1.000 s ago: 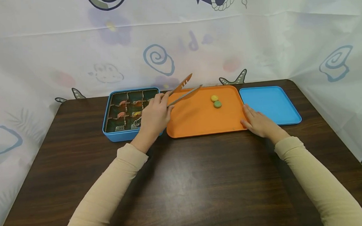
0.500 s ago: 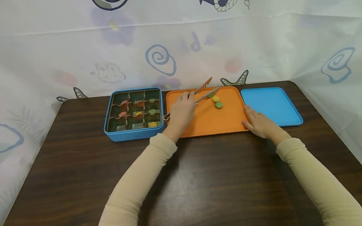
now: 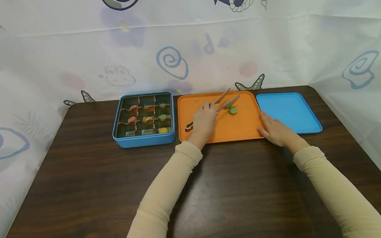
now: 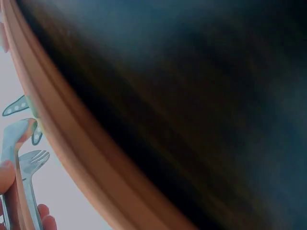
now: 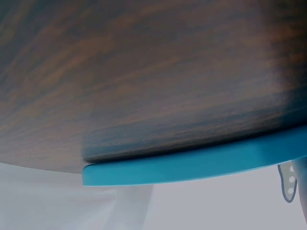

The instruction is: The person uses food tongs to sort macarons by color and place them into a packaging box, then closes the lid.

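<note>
Spreading apart at their far ends, the metal tongs (image 3: 227, 103) hang over the orange tray (image 3: 242, 131), tips pointing away and to the right, near a green disc (image 3: 233, 110); whether they touch a second green piece partly hidden behind them, I can't tell. My left hand (image 3: 204, 121) grips the tongs, fingers curled round them, back upward, ringed end poking out behind. That arm reaches forward from the lower edge, slanting right, wrist above the tray's near rim. My right hand (image 3: 276, 131) lies palm down, fingers extended and grasping nothing, at the tray's right edge beside the blue tray (image 3: 286, 112); its arm slants in from the lower right. Left of the orange tray, the compartmented blue box (image 3: 146, 141) stands on the dark desk (image 3: 226, 202).
</note>
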Motion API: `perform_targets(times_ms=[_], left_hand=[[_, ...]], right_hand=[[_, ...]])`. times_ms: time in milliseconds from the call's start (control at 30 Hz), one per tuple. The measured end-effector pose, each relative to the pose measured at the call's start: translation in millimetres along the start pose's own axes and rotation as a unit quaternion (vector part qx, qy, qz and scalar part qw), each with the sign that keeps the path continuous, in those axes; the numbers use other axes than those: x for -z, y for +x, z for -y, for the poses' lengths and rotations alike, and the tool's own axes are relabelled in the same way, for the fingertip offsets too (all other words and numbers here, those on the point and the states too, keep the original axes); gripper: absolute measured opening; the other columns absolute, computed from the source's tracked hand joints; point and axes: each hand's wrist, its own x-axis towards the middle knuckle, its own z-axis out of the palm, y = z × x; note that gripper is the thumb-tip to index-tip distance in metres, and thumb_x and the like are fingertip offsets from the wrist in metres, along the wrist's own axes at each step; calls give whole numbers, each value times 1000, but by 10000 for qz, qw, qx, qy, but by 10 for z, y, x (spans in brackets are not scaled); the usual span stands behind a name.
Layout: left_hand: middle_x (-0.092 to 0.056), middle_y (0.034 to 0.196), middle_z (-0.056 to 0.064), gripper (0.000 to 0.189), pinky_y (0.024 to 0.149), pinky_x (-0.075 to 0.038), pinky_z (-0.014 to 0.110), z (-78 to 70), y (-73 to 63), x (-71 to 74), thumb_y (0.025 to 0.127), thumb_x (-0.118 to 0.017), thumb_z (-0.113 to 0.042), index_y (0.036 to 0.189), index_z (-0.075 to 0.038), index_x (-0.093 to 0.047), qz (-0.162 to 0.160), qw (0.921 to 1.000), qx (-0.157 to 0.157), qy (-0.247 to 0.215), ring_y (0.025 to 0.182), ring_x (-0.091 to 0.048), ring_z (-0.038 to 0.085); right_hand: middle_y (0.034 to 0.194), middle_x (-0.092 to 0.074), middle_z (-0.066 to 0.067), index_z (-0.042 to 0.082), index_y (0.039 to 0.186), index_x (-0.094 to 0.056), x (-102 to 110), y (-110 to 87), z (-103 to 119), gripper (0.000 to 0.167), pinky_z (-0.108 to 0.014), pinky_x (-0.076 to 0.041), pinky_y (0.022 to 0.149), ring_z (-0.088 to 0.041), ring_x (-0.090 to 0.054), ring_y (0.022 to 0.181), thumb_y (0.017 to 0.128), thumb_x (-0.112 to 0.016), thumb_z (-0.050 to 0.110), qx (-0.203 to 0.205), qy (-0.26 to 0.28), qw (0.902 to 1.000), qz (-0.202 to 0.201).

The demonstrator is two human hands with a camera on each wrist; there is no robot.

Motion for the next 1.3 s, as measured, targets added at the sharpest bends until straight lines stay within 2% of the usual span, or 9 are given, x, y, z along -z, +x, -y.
perform_targets(times_ms=[233,433,567,767,1167,1300], left_hand=[[-60,119,7,42,67,-58,28,-74,3,-68,98,-52,-32,135,-11,-52,141,9997,-68,165,97,-65,18],[-62,115,4,33,65,-58,28,-100,-10,-56,97,-54,-24,128,-12,-57,227,9995,-145,173,89,-65,17],[-63,113,3,28,62,-56,26,-105,-17,-60,99,-52,-22,124,-12,-59,165,9991,-296,239,84,-65,16],[-64,110,2,29,59,-55,24,-88,-23,-75,100,-48,-26,122,-13,-61,1,9986,-425,315,78,-64,14],[-63,113,4,30,58,-55,24,-34,-47,-34,101,-46,-25,125,-13,-59,95,9980,-492,387,77,-64,14],[-62,116,4,30,59,-55,25,-10,-70,21,101,-47,-22,128,-12,-57,191,9978,-511,387,80,-65,14]], right_hand=[[159,-4,-25,-5,151,-1,-4,-15,-3,73,-59,-15,117,-43,-11,146,104,-28,43,46,-36,10000,-76],[159,-3,-25,-4,152,0,-9,-5,-10,73,-59,-15,117,-43,-11,146,104,-27,43,57,-18,10000,-63],[159,-2,-25,-3,152,1,-15,0,-19,73,-59,-14,117,-43,-10,146,104,-27,44,52,6,10000,-43],[159,-2,-25,-3,152,1,-24,1,-23,73,-59,-14,117,-43,-10,147,104,-27,44,58,3,10000,-63],[159,-2,-25,-3,152,2,-7,7,-12,74,-59,-13,117,-43,-10,146,104,-27,44,41,37,10000,-39],[159,-2,-25,-3,152,1,-10,1,-8,74,-59,-13,117,-43,-10,146,103,-27,45,34,-2,10000,-32]])
